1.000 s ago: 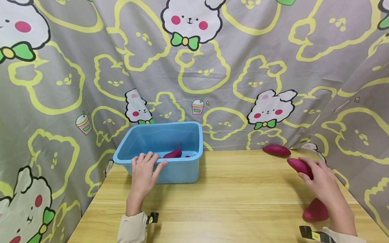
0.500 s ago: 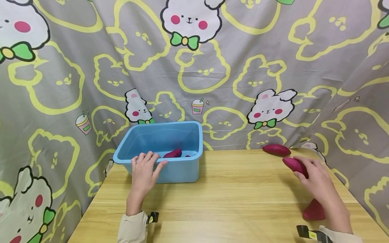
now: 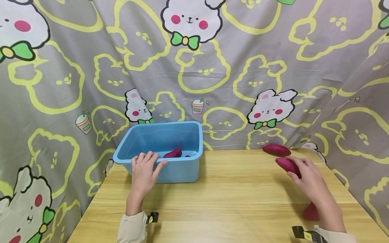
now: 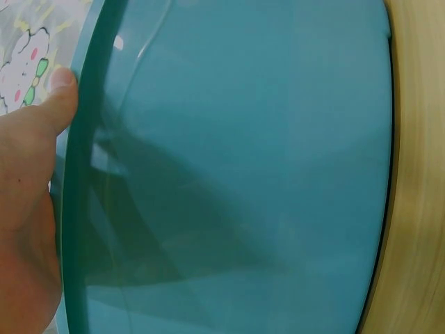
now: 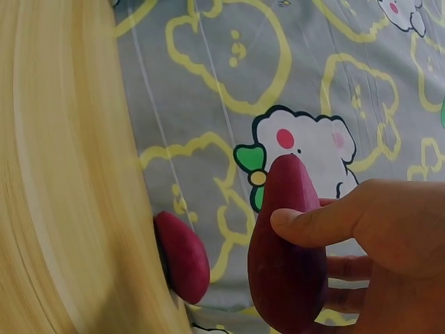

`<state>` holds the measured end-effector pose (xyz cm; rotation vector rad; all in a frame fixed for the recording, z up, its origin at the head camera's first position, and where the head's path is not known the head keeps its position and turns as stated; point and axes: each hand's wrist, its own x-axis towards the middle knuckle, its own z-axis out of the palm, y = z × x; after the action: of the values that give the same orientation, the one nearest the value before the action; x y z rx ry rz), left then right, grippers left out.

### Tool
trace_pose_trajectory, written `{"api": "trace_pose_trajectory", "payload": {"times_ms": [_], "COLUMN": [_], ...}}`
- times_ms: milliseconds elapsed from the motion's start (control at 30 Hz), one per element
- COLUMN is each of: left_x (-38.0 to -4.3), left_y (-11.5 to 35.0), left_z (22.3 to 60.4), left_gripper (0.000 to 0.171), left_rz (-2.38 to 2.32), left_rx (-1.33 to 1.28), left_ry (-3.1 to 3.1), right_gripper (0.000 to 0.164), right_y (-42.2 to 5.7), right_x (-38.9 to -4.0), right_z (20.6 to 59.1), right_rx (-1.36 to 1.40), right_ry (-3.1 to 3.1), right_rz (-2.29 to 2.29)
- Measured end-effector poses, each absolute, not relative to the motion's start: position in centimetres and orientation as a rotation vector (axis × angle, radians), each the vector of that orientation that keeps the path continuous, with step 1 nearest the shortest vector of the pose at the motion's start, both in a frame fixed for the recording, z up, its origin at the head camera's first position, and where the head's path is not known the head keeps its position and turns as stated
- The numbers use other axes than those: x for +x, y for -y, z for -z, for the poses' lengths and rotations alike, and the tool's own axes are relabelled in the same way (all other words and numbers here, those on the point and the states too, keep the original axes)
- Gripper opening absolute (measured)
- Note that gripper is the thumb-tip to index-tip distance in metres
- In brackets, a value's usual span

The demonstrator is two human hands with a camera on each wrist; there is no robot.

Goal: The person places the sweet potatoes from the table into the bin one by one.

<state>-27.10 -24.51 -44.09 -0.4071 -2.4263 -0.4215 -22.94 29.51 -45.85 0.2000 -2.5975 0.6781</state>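
Note:
My right hand (image 3: 307,175) holds a purple sweet potato (image 3: 287,166) above the table on the right. In the right wrist view the thumb lies across the front of this sweet potato (image 5: 285,264), with the fingers behind it. Far left, my left hand (image 3: 144,172) grips the near rim of a blue plastic bin (image 3: 182,172), fingers over the edge and thumb on the outer side. The left wrist view shows the thumb (image 4: 62,94) against the rim and the bin's outer wall (image 4: 264,153). Inside the bin lies another sweet potato (image 3: 173,153), partly hidden by the rim.
One sweet potato (image 3: 276,150) rests at the table's back edge, beside the curtain. Another (image 3: 311,212) lies nearer, partly covered by the right forearm. A grey patterned curtain (image 3: 212,77) surrounds the wooden table (image 3: 231,202) at the back and sides.
My right hand has moved left with the sweet potato, and the forearm now covers more of the near sweet potato. The left hand and the bin have stayed in place.

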Motion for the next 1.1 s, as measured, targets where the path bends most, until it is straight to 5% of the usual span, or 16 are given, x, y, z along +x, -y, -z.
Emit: {"api": "trace_pose_trajectory", "payload": {"times_ms": [1100], "left_x": [-27.1], "left_y": [24.6], "left_z": [44.1], "left_gripper": [0.036], "left_rz": [0.422], "left_rx": [-0.415], "left_ry": [2.428], "right_gripper": [0.058], "right_y": [-25.3], "right_x": [-23.8], "right_z": [46.4], "right_rx": [0.368], "right_ry": [2.553], "right_rz": [-0.638]}}
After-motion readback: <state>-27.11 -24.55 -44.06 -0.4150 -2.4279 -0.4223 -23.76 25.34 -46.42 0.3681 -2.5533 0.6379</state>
